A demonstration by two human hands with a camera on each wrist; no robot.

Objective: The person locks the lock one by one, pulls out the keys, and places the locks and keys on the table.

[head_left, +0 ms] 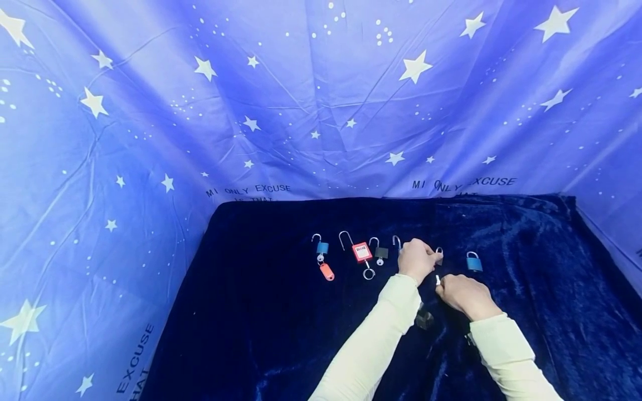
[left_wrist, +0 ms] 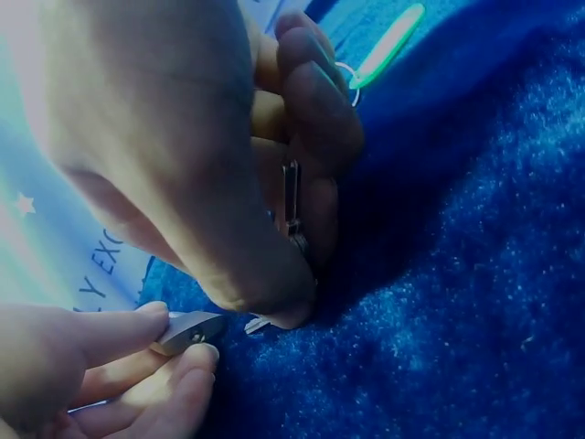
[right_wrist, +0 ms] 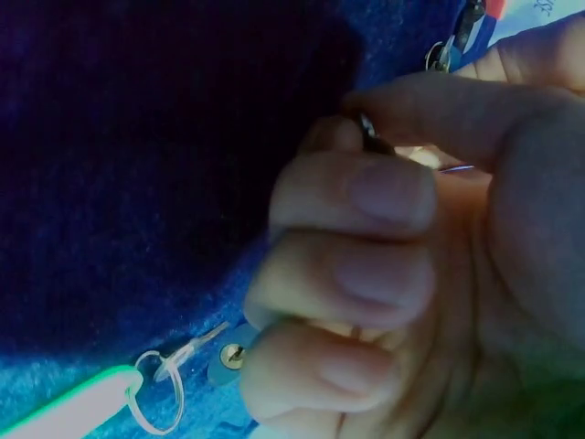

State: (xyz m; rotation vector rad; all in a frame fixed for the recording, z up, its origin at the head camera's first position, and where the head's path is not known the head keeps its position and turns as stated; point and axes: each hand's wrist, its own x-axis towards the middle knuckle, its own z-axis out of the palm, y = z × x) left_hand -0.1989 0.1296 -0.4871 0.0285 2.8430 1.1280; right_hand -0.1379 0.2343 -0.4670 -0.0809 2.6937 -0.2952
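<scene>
My left hand pinches a small grey padlock between thumb and fingers, its keyhole face showing in the left wrist view. Just beside it my right hand pinches a small key whose tip points at the padlock across a short gap. More metal shows inside the right hand's curled fingers. At the far right of the row stands a blue padlock, shackle down. An open shackle sticks out behind the left hand, which hides its body.
Left of the hands lie an open blue padlock with an orange tag, an open red padlock and an open dark padlock, each with a key. A dark object lies between the forearms. A green-edged tag carries a ringed key.
</scene>
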